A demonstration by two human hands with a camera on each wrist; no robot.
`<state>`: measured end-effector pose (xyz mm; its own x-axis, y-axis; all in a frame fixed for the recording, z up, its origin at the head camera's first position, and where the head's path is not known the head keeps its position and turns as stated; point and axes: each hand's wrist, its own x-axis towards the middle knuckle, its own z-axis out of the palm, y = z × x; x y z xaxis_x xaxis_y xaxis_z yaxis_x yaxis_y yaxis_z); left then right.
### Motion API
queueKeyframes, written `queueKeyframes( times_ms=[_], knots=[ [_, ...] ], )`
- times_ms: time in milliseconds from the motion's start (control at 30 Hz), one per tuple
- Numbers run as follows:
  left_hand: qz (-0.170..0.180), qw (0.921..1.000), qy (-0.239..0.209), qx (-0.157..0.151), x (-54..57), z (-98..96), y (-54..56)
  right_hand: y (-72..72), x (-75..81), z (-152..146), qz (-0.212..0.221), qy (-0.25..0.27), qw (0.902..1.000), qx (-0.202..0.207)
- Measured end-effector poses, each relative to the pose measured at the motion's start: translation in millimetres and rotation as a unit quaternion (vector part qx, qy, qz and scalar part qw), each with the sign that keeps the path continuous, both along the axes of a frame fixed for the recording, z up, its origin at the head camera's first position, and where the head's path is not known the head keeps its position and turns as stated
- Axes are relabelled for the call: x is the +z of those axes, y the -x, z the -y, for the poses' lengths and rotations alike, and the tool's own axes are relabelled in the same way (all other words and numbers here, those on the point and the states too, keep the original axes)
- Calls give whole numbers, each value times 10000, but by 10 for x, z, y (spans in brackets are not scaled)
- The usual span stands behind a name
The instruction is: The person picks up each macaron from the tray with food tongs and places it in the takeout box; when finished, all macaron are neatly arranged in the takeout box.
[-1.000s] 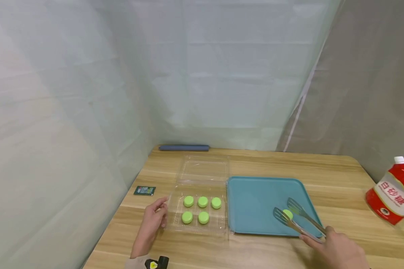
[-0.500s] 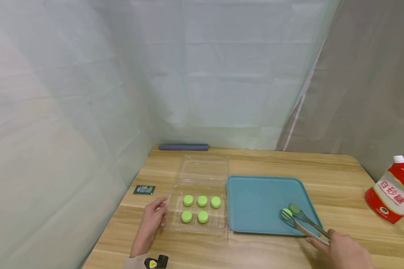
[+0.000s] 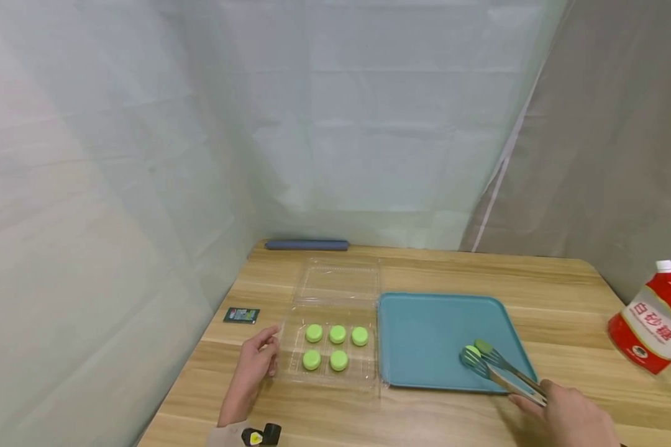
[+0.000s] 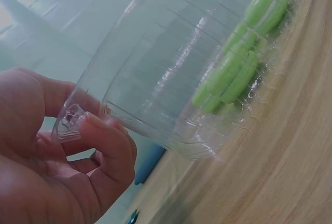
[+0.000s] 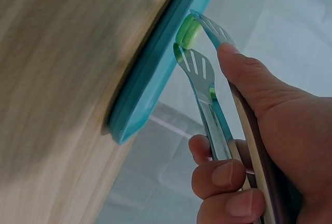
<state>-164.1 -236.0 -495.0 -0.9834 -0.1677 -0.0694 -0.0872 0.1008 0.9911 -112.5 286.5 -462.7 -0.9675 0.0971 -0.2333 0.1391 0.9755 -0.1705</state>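
Observation:
My right hand [image 3: 573,413] grips metal tongs [image 5: 199,84] with slotted heads. The tong heads stand either side of a green macaron [image 5: 188,31] on the blue tray [image 3: 425,338]. In the right wrist view both heads appear to touch it. At the left edge of a hinged clear plastic box [image 3: 330,380], my left hand [image 3: 255,360] pinches the rim; the left wrist view shows thumb and fingers around its corner. The box's lid [image 3: 341,282] lies folded back. Inside the base sit several green macarons [image 4: 228,76] in two rows, with a gap at the near right.
A small dark packet [image 3: 241,315] lies left of the box. A blue-grey roll [image 3: 306,245] lies along the table's back edge. At the far right stands a red and white bottle [image 3: 651,323]. Pale curtains [image 3: 380,124] rise behind and to the left.
The tong heads have come together around the macaron on the tray, and macaron and heads have since shifted slightly left. My left hand stays at the box.

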Motion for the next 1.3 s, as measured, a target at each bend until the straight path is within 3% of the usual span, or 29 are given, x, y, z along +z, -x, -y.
queueKeyframes(
  times_ms=[767,1033,1300],
  knots=[
    [-131,9999,76,-29,-15,-9,35,-9,194,377,-1140,227,9914,597],
    [-56,10000,30,-44,-22,-2,14,-34,304,531,-1327,406,9869,823],
    [11,10000,57,-18,-6,8,-4,-47,344,716,-2169,393,9679,1208]
  ],
)
